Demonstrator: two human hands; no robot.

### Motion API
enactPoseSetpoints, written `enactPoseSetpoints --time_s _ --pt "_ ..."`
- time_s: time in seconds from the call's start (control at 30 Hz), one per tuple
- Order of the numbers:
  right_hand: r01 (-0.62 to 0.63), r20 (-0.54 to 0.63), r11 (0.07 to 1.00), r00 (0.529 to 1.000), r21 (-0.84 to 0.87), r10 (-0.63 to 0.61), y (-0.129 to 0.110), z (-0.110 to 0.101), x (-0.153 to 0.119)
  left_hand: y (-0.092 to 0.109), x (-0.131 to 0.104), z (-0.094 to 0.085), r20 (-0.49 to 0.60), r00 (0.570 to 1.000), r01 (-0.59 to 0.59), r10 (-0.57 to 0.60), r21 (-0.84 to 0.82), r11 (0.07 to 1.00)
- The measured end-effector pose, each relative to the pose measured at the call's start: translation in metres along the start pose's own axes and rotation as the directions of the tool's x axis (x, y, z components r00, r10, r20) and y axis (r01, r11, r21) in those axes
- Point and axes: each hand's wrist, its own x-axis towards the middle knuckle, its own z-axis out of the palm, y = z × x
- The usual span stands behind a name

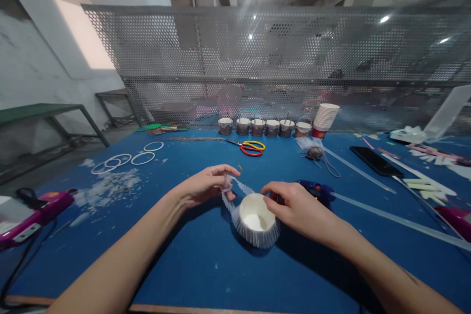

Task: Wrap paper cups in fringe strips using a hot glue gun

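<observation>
A white paper cup (258, 212) stands on the blue table with a pale fringed strip (257, 238) around its outside. The loose part of the strip runs from the cup's left side up to my left hand (208, 186), whose fingers are closed on it. My right hand (290, 201) is at the cup's right rim, thumb and fingers curled against it. Just behind my right hand lies a dark blue glue gun (318, 194), partly hidden by that hand.
Scissors (252, 148) with red and yellow handles lie beyond the cup. Several wrapped cups (272, 128) and a cup stack (326, 118) line the back. White rings (143, 158) and scraps lie left; a phone (376, 161), strips (397, 221) and a yarn ball (314, 152) lie right.
</observation>
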Motion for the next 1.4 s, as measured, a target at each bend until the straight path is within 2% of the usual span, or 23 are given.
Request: enactPoseSetpoints --time_s 0.13,0.23,0.33,0.4,0.5,0.57,0.63,0.8,1.0,1.13,1.27,1.33,1.4 --pt "-0.022 -0.013 0.999 1.0 -0.042 0.021 0.0 0.005 -0.003 0.003 -0.002 0.013 -0.044 0.999 0.029 -0.027 0.03 0.999" --pt "-0.018 -0.018 0.998 1.0 -0.067 0.016 -0.001 0.007 -0.005 0.011 -0.009 0.02 -0.043 0.999 0.009 0.003 0.263 0.965" --pt "-0.009 -0.031 0.995 1.0 -0.096 0.006 -0.001 0.009 -0.005 0.017 -0.015 0.021 0.036 0.998 -0.07 0.06 0.59 0.804" --pt "-0.013 -0.032 0.994 0.999 -0.108 0.01 -0.002 0.01 -0.005 0.018 -0.016 0.019 0.096 0.985 -0.166 0.141 0.726 0.667" --pt "-0.02 -0.027 0.993 1.0 -0.116 0.017 -0.002 0.01 -0.006 0.014 -0.015 0.018 0.137 0.948 -0.273 0.289 0.817 0.509" --pt "-0.02 -0.025 0.993 1.0 -0.113 0.017 -0.002 0.011 -0.006 0.012 -0.013 0.019 0.132 0.93 -0.293 0.343 0.831 0.472" --pt "-0.021 -0.027 0.994 0.999 -0.111 0.019 -0.003 0.011 -0.006 0.011 -0.012 0.02 0.103 0.924 -0.29 0.368 0.816 0.5" --pt "-0.038 -0.021 0.992 0.999 -0.117 0.036 -0.004 0.011 -0.006 0.014 -0.012 0.024 0.016 0.929 -0.272 0.37 0.705 0.654" --pt "-0.021 -0.019 0.992 1.0 -0.126 0.019 -0.005 0.01 -0.005 0.01 -0.01 0.031 -0.046 0.973 -0.173 0.228 0.513 0.841" --pt "-0.005 -0.012 0.994 1.0 -0.105 0.003 -0.005 0.006 -0.008 0.006 -0.007 0.036 -0.083 0.981 -0.134 0.175 0.363 0.922" --pt "0.008 -0.125 0.999 0.992 -0.05 -0.014 0.002 -0.002 -0.032 0.004 -0.005 0.039 -0.121 0.978 -0.125 0.168 0.305 0.944" --pt "-0.024 -0.175 1.0 0.984 0.011 0.025 0.01 -0.006 -0.054 0.004 -0.004 0.039 -0.14 0.976 -0.12 0.168 0.298 0.947" --pt "-0.1 -0.173 0.993 0.979 0.057 0.108 0.024 -0.01 -0.077 0.005 -0.003 0.038 -0.164 0.971 -0.114 0.173 0.316 0.942"
